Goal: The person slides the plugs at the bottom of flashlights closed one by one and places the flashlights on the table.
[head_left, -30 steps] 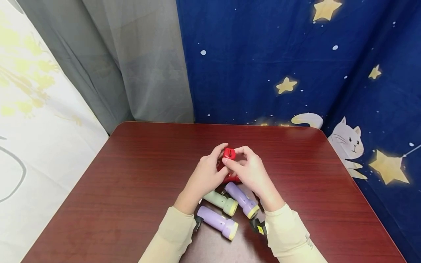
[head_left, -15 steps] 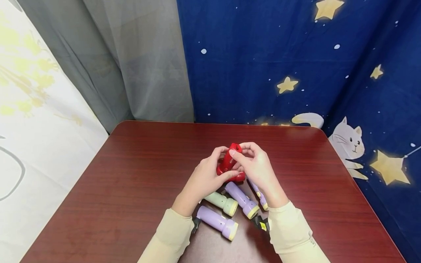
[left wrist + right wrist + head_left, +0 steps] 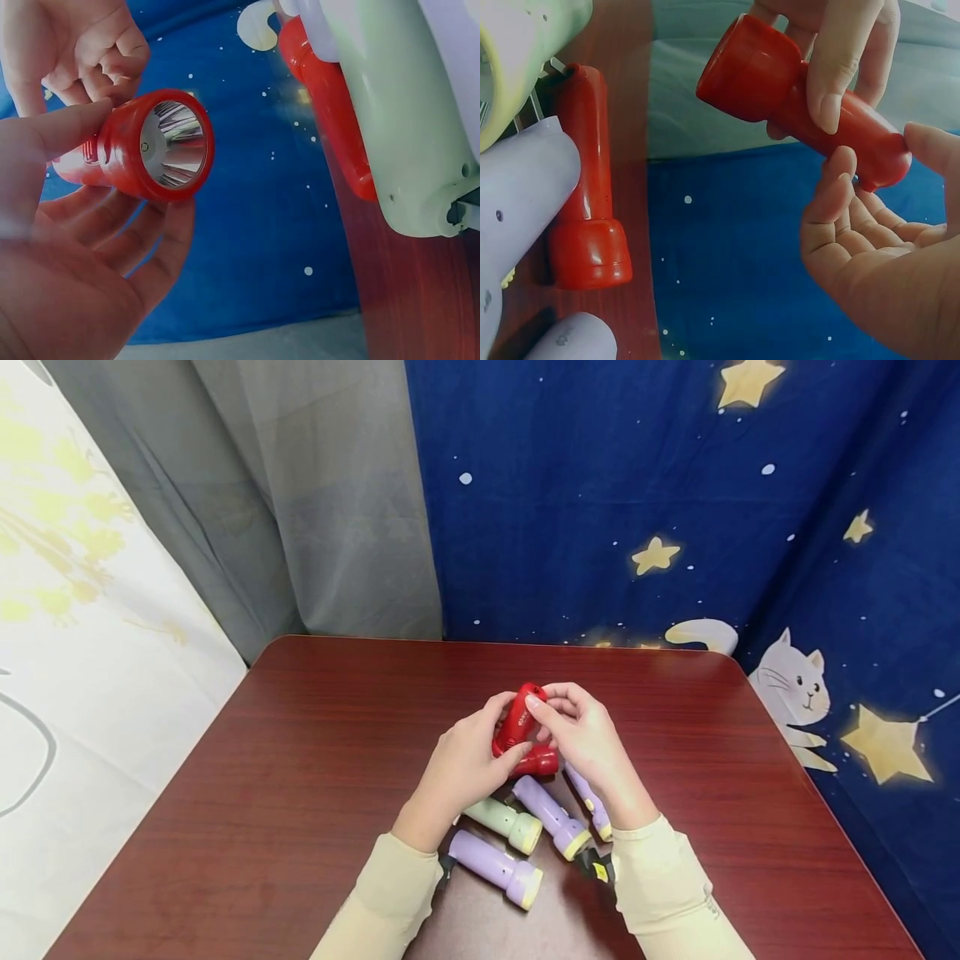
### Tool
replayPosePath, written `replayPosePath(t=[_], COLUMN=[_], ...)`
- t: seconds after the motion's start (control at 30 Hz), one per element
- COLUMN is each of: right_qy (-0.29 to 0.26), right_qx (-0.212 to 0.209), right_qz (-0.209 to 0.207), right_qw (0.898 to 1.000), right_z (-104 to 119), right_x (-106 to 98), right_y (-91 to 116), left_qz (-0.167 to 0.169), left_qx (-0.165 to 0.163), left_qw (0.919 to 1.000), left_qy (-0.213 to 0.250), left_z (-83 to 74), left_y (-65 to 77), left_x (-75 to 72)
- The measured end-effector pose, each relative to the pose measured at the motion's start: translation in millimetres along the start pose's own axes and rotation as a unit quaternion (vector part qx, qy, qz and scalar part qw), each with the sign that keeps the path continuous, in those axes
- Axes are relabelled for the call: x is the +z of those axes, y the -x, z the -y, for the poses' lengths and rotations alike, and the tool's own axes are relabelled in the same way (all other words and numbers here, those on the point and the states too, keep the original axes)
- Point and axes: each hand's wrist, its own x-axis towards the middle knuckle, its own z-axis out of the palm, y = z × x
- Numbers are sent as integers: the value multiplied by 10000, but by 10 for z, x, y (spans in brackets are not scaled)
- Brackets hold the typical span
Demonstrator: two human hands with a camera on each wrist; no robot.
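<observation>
My left hand (image 3: 465, 764) grips a red flashlight (image 3: 517, 720) around its body, thumb on one side and fingers on the other. The flashlight is raised and tilted, its tail up and away. Its silver reflector (image 3: 178, 142) shows behind the lens in the left wrist view. At the tail end, my right hand (image 3: 889, 262) pinches the flashlight between thumb and curled fingers. A second red flashlight (image 3: 585, 165) lies on the table just below, partly hidden by the left hand in the head view.
Nearer the body lie a green flashlight (image 3: 504, 821) and purple flashlights: one in the middle (image 3: 551, 817), one in front (image 3: 495, 868), one partly behind the right wrist (image 3: 588, 797). The red-brown table (image 3: 337, 735) ends at curtains (image 3: 570, 527) along its far edge.
The held red flashlight has tilted so more of its side shows. My right hand has shifted slightly right, uncovering a purple flashlight and the second red one's head.
</observation>
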Motion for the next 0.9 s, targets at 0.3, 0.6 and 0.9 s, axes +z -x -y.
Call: replayPosePath(t=[0.3,0.6,0.9], right_qy=[55,224,658], right_qx=[-188,-173,-15], right_qz=[15,137,417], right_qw=[9998,9995,9970], right_z=[-51,-56,-87], right_x=[2,13,-5], right_y=[-17,-34,-41], left_qz=[156,73,-36], left_qx=[-13,-86,-1714], left_qw=[9998,9999,9838], left_qy=[117,44,517], left_z=[8,7,293], left_y=[-3,-14,-232], left_x=[1,-19,-213])
